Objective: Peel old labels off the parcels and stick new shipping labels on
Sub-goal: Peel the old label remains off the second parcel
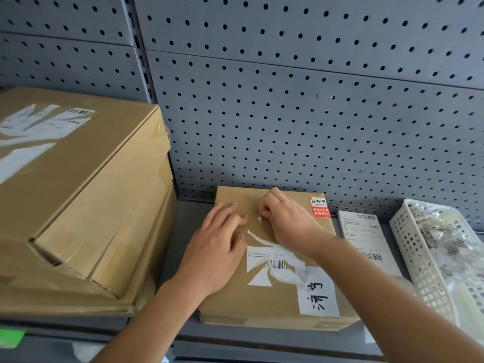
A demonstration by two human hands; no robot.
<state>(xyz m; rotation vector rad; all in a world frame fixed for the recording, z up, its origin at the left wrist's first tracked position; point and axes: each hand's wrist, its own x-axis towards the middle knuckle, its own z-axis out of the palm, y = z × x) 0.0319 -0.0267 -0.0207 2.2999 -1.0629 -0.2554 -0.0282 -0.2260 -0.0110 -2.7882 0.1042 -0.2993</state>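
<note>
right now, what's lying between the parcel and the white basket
A barcoded shipping label sheet lies flat on the shelf there, shown in the head view.

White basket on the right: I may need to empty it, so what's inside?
The white basket holds a heap of torn label scraps, some showing barcode bits. Whatever lies under the heap is covered, and the basket's right part is out of frame.

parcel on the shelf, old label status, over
Left hand flat on the parcel. Right hand pinches a label scrap. Torn old label, barcode part not yet off. Nothing in the way; new label sheet alongside.
</note>
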